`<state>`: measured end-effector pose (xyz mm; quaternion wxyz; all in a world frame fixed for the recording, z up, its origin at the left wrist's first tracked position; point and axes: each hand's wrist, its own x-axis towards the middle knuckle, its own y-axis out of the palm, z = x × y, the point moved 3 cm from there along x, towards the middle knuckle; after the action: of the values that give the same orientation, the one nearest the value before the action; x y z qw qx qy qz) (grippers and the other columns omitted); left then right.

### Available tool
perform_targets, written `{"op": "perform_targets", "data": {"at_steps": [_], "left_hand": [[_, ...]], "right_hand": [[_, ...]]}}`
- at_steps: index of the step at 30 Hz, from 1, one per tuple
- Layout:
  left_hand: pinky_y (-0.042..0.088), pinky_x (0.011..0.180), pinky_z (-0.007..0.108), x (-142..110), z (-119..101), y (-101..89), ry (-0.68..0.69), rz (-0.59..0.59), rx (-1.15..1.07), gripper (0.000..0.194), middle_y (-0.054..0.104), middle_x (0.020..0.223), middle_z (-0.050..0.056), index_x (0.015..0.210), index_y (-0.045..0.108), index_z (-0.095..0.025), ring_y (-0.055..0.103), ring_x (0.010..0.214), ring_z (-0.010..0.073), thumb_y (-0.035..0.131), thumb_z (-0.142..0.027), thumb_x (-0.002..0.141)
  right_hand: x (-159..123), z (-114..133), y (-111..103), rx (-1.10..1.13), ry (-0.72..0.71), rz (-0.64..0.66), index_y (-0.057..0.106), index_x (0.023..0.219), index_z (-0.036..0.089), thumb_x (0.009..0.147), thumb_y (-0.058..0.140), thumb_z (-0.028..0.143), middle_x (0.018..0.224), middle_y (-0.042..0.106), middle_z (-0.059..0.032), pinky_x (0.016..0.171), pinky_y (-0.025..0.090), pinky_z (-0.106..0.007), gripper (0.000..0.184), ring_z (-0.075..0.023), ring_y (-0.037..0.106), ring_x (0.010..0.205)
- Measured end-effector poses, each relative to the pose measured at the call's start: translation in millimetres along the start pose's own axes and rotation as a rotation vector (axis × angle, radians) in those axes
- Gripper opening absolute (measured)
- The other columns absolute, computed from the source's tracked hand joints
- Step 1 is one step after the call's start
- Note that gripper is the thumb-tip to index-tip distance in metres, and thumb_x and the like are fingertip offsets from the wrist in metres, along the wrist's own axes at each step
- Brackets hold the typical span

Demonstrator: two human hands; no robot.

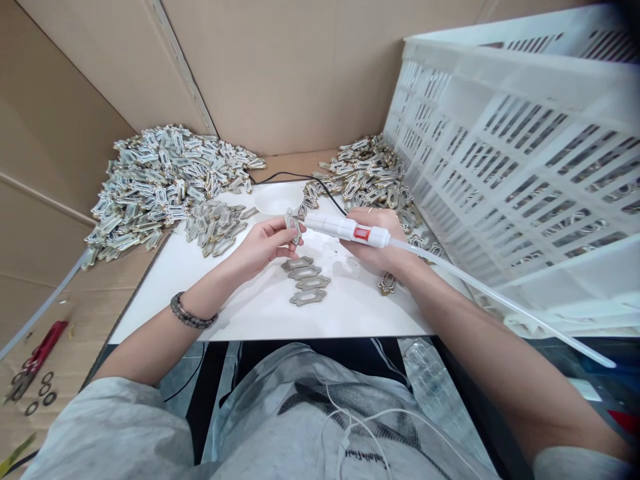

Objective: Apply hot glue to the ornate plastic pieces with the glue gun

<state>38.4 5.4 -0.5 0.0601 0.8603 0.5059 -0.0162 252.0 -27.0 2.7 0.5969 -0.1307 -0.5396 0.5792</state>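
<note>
Pinched in the fingers of my left hand [273, 241] is a small ornate metal frame [293, 227], tilted up off the table. My right hand [373, 233] is wrapped round a white glue gun [345, 229] with a red switch, its tip at the frame's right side. A long translucent glue stick [490, 287] runs out of the gun's back, over my right forearm. Below my hands several like frames [309, 282] lie in a short column, flat side up. Another frame [387, 283] rests beneath my right wrist. Whether tip and frame touch, I cannot tell.
A heap of metal frames [165, 180] fills the back left, with a smaller pile [215, 227] before it. More frames [370, 170] are heaped at the back right, beside a tall white plastic crate [500, 147]. A white dish [277, 199] and a black cord [290, 174] lie behind my hands.
</note>
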Motion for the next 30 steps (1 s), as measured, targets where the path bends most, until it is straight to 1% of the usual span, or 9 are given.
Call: {"op": "perform_targets", "data": {"at_steps": [4,9,17,20,23,24,26,28,30], "left_hand": [[0.054,0.055,0.015,-1.0,-0.3,1.3,-0.083,-0.014,-0.073,0.020,0.067,0.073,0.002,0.091,0.071,-0.012,0.058,0.057,0.0059,0.074,-0.024,0.076],[0.054,0.054,0.013,-1.9,-0.7,2.4,-0.121,-0.023,-0.099,0.013,0.066,0.073,0.002,0.091,0.071,-0.012,0.057,0.054,0.0044,0.070,-0.020,0.081],[0.054,0.053,0.016,-2.3,-4.8,2.6,-0.086,0.009,-0.073,0.017,0.065,0.069,0.001,0.087,0.069,-0.012,0.055,0.054,0.0055,0.075,-0.025,0.077],[0.053,0.052,0.017,-2.5,-5.2,2.2,-0.085,0.030,-0.052,0.021,0.066,0.070,0.002,0.087,0.068,-0.012,0.055,0.054,0.0065,0.076,-0.028,0.075],[0.053,0.052,0.020,-3.7,-4.4,3.4,-0.093,0.052,-0.003,0.025,0.067,0.072,0.003,0.086,0.067,-0.013,0.056,0.055,0.0082,0.077,-0.032,0.073],[0.052,0.050,0.021,-4.2,-3.8,4.0,-0.097,0.060,0.024,0.026,0.067,0.072,0.003,0.086,0.067,-0.013,0.056,0.054,0.0084,0.077,-0.033,0.073],[0.043,0.043,0.019,-5.0,-2.1,4.6,-0.097,0.066,0.098,0.027,0.064,0.068,0.002,0.086,0.067,-0.014,0.049,0.046,0.0066,0.076,-0.037,0.074],[0.030,0.037,0.018,-4.8,-0.2,3.3,-0.075,0.048,0.183,0.028,0.055,0.058,-0.003,0.085,0.068,-0.015,0.037,0.038,0.0040,0.073,-0.041,0.077],[0.024,0.038,0.019,-3.6,0.9,-0.5,-0.024,-0.002,0.283,0.028,0.043,0.051,-0.006,0.083,0.070,-0.016,0.030,0.038,0.0039,0.070,-0.043,0.080]], "right_hand": [[0.0,0.5,0.1,0.041,-0.031,-0.028,0.031,0.062,0.024,0.072,0.055,0.025,0.063,0.042,0.0017,0.057,0.027,-0.030,0.026,-0.0153,0.043,0.060],[0.6,1.1,-1.1,0.056,-0.047,-0.039,0.031,0.061,0.024,0.072,0.056,0.024,0.061,0.041,0.0024,0.057,0.028,-0.030,0.028,-0.0149,0.042,0.059],[-0.4,3.3,-2.7,0.059,-0.056,-0.055,0.032,0.061,0.024,0.071,0.054,0.025,0.063,0.041,0.0019,0.057,0.028,-0.030,0.025,-0.0141,0.041,0.058],[-1.0,2.0,-2.8,0.042,-0.062,-0.097,0.035,0.063,0.024,0.073,0.054,0.025,0.066,0.045,0.0009,0.057,0.029,-0.029,0.022,-0.0148,0.044,0.061],[-1.3,-1.5,-3.1,0.022,-0.035,-0.144,0.035,0.063,0.024,0.074,0.055,0.024,0.067,0.047,0.0001,0.058,0.031,-0.030,0.023,-0.0159,0.047,0.063],[-1.3,-2.5,-3.2,0.019,-0.026,-0.151,0.035,0.063,0.024,0.074,0.056,0.024,0.067,0.048,-0.0001,0.058,0.032,-0.030,0.023,-0.0162,0.047,0.064],[-1.2,-3.7,-3.4,0.018,-0.019,-0.159,0.036,0.063,0.024,0.075,0.057,0.023,0.068,0.048,-0.0001,0.058,0.033,-0.030,0.024,-0.0163,0.048,0.064],[-1.0,-4.0,-4.2,0.019,-0.019,-0.166,0.036,0.064,0.025,0.076,0.057,0.024,0.068,0.048,0.0000,0.058,0.034,-0.030,0.024,-0.0161,0.048,0.063],[-0.9,-4.1,-5.2,0.018,-0.012,-0.177,0.035,0.063,0.025,0.077,0.057,0.025,0.067,0.048,0.0000,0.058,0.035,-0.031,0.026,-0.0160,0.047,0.061]]}}
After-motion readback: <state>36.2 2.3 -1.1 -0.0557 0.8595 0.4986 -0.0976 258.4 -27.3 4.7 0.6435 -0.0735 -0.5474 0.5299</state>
